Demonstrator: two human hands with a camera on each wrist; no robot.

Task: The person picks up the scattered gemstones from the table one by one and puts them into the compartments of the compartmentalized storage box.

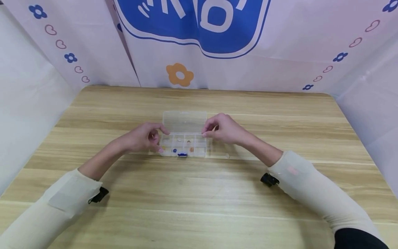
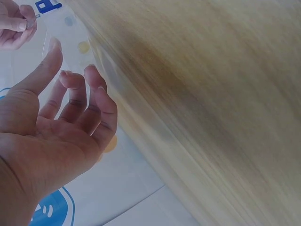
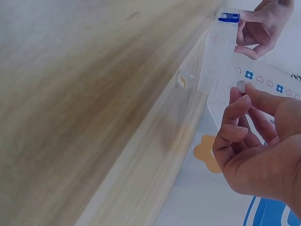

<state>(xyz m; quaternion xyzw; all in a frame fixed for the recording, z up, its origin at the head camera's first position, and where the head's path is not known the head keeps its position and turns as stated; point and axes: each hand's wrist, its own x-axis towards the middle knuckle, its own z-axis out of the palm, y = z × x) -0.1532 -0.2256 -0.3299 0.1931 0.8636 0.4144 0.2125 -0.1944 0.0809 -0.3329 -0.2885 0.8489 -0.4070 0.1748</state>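
A clear compartment box (image 1: 183, 155) with a small blue clasp (image 1: 182, 155) lies with its lid (image 1: 185, 121) folded back. Several small beads sit inside, among them a blue one (image 1: 174, 150) and an orange one (image 1: 191, 149). At the box's left end is my left hand (image 1: 143, 136), thumb and fingers loosely bent and apart; whether they touch the box I cannot tell. My right hand (image 1: 224, 129), over the right end near the hinge, pinches a small clear round piece (image 3: 241, 86) between thumb and index finger.
A small clear round object (image 3: 185, 79) lies on the wooden table (image 1: 199, 200) to the right of the box. White printed cloth (image 1: 280, 65) hangs behind and along the sides of the table. A small black device (image 1: 269, 180) is strapped at each wrist.
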